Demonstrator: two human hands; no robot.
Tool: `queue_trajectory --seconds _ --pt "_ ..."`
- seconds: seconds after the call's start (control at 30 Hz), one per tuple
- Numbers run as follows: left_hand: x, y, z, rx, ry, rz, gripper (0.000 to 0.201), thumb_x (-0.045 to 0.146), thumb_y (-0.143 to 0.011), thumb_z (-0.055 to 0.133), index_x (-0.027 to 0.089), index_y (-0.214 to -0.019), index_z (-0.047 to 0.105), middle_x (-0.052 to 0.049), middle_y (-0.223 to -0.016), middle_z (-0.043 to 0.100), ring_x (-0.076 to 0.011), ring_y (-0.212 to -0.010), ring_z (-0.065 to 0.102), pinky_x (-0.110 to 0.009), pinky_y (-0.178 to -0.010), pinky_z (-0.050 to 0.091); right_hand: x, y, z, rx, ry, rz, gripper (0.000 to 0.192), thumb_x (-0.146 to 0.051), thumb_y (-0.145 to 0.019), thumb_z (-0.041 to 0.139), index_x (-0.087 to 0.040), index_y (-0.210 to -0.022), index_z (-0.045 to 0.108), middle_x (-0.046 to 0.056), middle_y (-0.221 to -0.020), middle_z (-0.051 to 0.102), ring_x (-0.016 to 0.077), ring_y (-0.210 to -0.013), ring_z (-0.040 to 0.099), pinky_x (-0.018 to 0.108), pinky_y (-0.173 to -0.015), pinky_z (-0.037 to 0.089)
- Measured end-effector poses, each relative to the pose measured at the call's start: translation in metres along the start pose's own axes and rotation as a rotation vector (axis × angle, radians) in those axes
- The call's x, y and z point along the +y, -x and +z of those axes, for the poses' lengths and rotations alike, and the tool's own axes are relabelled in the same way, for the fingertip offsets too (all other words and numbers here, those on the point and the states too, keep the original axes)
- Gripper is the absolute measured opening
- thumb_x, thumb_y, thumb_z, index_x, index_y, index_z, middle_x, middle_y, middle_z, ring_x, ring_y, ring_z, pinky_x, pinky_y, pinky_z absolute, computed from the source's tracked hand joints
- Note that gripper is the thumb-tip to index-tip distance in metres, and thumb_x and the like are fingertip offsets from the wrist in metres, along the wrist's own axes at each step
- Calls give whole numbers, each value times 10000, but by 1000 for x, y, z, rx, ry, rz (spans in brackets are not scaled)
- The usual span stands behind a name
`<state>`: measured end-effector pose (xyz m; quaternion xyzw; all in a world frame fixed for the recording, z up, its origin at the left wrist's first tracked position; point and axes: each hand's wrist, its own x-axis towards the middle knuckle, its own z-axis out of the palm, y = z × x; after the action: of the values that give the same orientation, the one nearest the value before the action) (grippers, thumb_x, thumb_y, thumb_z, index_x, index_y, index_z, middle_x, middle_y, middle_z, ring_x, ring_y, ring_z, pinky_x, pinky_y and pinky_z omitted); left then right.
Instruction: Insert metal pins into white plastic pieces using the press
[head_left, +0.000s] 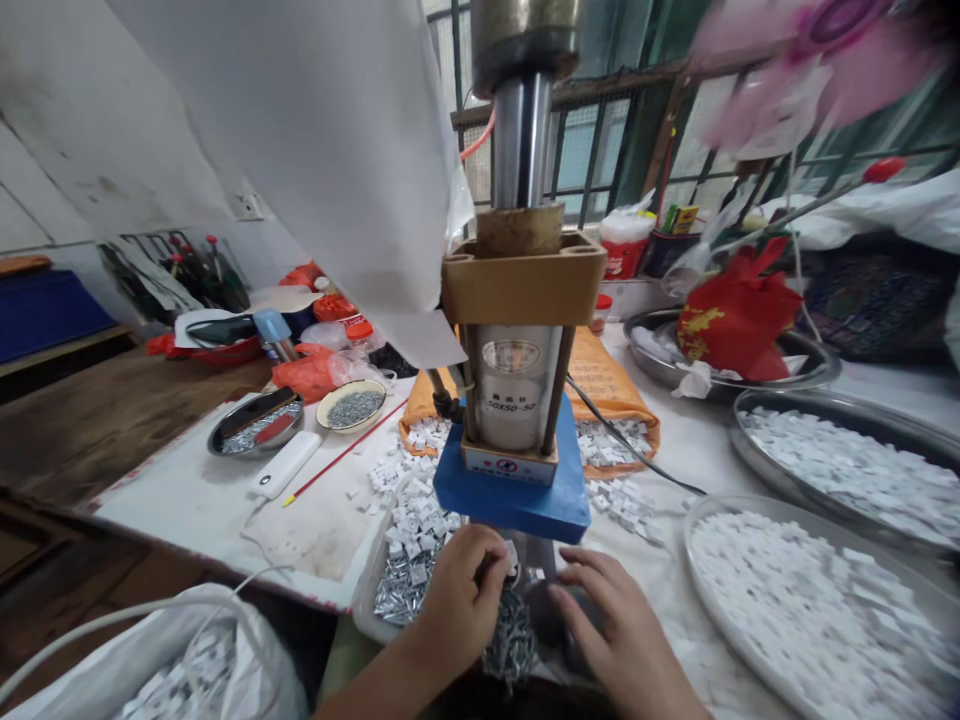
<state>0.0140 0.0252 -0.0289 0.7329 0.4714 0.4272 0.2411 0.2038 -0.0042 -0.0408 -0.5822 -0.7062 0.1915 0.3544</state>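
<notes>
My left hand (pixel 466 588) is closed in a pinch under the press, with a small white plastic piece (pixel 512 558) at its fingertips. My right hand (pixel 611 615) is open, its fingers apart beside the press's lower part, and nothing shows in it. Above both hands stands the pneumatic press (pixel 516 395), with a steel rod on top and a blue block (pixel 511 500) below. To the left, a plastic tub (pixel 367 590) holds white pieces and metal nails (pixel 401 580). A dark pile of nails (pixel 510 640) lies between my hands. The exact working point is partly hidden by my fingers.
A round tray (pixel 694 560) and a metal basin (pixel 742 400) of white pieces stand at right. An orange sack (pixel 615 380) spills pieces behind the press. At left are a bowl of nails (pixel 351 405), a white power strip (pixel 285 465) and a red stick (pixel 341 452). A white sack (pixel 262 640) stands lower left.
</notes>
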Motion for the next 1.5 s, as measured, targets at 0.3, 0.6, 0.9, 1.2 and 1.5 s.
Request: queue_trajectory --seconds 0.3,0.6,0.9,1.2,1.5 --pt "-20 -25 6 -84 11 -340 226 157 -845 412 155 -805 634 -63 -847 681 -202 -827 609 -323 -789 455 -21 -41 49 -22 -229 67 222 -312 -834 502 -209 -929 675 96 -984 715 273 -942 628 392 -844 470" --pt "-23 -14 -2 -215 -194 -68 350 42 -790 388 197 -1018 603 -83 -1048 646 -230 -1011 554 -356 -884 422 -10 -49 65 -38 -292 220 279 -389 -809 515 -183 -781 701 99 -813 756 279 -768 676 352 -680 517" --pt "-27 -7 -18 -154 -293 -69 290 47 -781 435 201 -931 630 -67 -937 648 -226 -907 563 -362 -815 434 -22 -32 56 -29 -408 268 327 -445 -788 540 -174 -850 712 107 -872 755 275 -825 677 357 -736 524" --pt "-51 31 -57 -238 -383 -220 244 95 -836 414 169 -906 635 -74 -878 651 -205 -857 585 -321 -776 443 -23 -34 51 -75 -470 320 322 -441 -760 583 -172 -884 708 91 -856 756 260 -790 687 348 -704 543" --pt "-51 31 -41 -462 -692 -262 167 137 -818 479 178 -750 626 -66 -847 609 -209 -791 573 -302 -667 403 -8 2 40 20 -216 169 249 -389 -796 563 -215 -948 652 82 -935 698 246 -880 636 370 -792 511"
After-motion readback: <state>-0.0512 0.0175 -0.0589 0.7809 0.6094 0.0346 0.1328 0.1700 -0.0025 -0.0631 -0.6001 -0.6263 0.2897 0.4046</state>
